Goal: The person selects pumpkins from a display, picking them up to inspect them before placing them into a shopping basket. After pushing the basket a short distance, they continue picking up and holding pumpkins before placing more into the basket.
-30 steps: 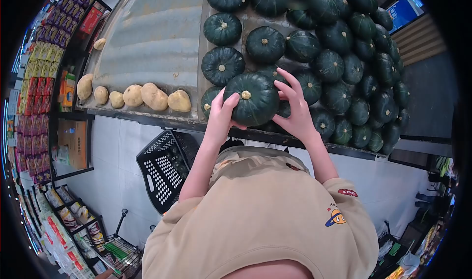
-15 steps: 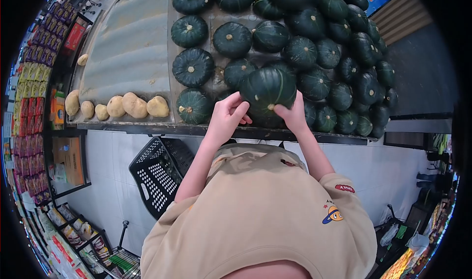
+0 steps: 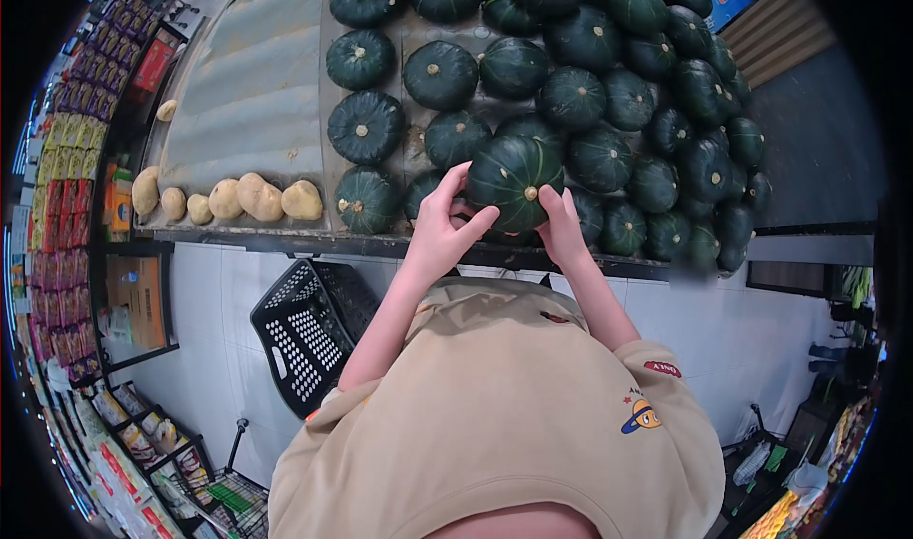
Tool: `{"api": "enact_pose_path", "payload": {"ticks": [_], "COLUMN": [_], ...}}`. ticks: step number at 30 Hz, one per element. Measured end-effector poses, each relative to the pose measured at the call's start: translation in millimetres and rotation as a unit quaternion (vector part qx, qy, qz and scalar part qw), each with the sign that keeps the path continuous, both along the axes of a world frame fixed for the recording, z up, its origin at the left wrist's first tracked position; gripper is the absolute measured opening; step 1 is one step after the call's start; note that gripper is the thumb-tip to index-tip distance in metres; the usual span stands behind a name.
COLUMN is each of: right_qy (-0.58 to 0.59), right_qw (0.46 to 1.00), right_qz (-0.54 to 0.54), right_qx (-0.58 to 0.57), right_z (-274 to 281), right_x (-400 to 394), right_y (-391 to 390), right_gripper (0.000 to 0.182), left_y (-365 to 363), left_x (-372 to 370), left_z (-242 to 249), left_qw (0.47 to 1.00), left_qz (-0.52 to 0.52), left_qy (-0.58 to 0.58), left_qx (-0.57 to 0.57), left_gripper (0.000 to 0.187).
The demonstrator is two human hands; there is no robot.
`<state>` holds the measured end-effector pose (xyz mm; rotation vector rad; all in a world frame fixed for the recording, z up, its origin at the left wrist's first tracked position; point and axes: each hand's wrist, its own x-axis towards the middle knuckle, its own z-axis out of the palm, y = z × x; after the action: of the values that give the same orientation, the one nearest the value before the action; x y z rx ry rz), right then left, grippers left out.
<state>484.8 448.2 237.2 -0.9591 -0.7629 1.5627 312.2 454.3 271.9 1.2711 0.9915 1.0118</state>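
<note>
A dark green kabocha squash (image 3: 514, 180) with pale stripes sits between my two hands, its tan stem scar turned toward me. My left hand (image 3: 447, 223) curves around its left side, fingertips against the skin and thumb near the lower edge. On the right side, my right hand (image 3: 563, 227) grips it with the thumb close to the stem scar; most of those fingers are hidden behind the squash. More kabocha squashes lie close around it, such as one behind my left hand (image 3: 458, 140) and one to the right (image 3: 600, 159).
A row of potatoes (image 3: 259, 198) lies along the display's front edge at left, beside a grey-green mat (image 3: 252, 83). Squashes are piled higher at right. Below the edge, a black shopping basket (image 3: 304, 339) stands on the floor, left of my body. Packaged-goods shelves (image 3: 67, 216) line the far left.
The squash has turned slightly between my hands, its stem scar now a little higher. My left hand has come in closer around its side.
</note>
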Motion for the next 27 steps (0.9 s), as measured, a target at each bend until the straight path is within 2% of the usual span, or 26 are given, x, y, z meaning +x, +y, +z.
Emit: {"api": "enact_pose_path", "payload": {"ticks": [6,8,11,13,15,17,19,20,23,24,25,27], "right_qy": [-0.077,-0.13,-0.129,-0.124,-0.08,-0.095,-0.116,-0.112,-0.112,-0.119,-0.118,-0.076], "right_qw": [0.995,0.987,0.983,0.976,0.963,0.942,0.929,0.919,0.899,0.868,0.857,0.833], "right_qz": [0.058,0.088,0.118,0.166,0.258,0.323,0.341,0.37,0.409,0.473,0.492,0.529], "right_qx": [0.0,0.041,0.054,0.071,0.019,0.01,0.08,0.077,0.109,0.095,0.096,0.139], "right_z": [4,4,-8,-9,-1,-6,-4,-8,-17,-10,-11,-16], "right_x": [2,3,5,6,5,3,-7,-14,-35,-45,-53,-70], "right_y": [-11,-14,-21,-24,-29,-31,-35,-37,-51,-53,-58,-72], "right_gripper": [0.04,0.039,0.042,0.041,0.041,0.047,0.056,0.056,0.098,0.117,0.117,0.123], "left_y": [-12,-18,-34,-49,-65,-85,-111,-124,-162,-174,-186,-208], "left_x": [3,2,0,-3,-6,-11,-16,-17,-14,-19,-20,-20], "left_z": [8,3,-3,0,-19,-30,-36,-44,-54,-56,-59,-67], "left_qw": [0.998,0.997,0.995,0.996,0.991,0.982,0.945,0.942,0.896,0.898,0.892,0.842], "left_qz": [-0.007,0.014,0.051,0.057,0.094,0.141,0.157,0.161,0.25,0.225,0.245,0.289], "left_qy": [0.057,0.07,0.077,0.019,-0.039,-0.094,-0.201,-0.218,-0.288,-0.333,-0.338,-0.424], "left_qx": [-0.006,0.011,0.036,-0.072,-0.082,-0.086,-0.205,-0.199,-0.228,-0.179,-0.173,-0.17], "left_gripper": [0.06,0.06,0.061,0.061,0.061,0.062,0.057,0.059,0.067,0.05,0.05,0.047]}}
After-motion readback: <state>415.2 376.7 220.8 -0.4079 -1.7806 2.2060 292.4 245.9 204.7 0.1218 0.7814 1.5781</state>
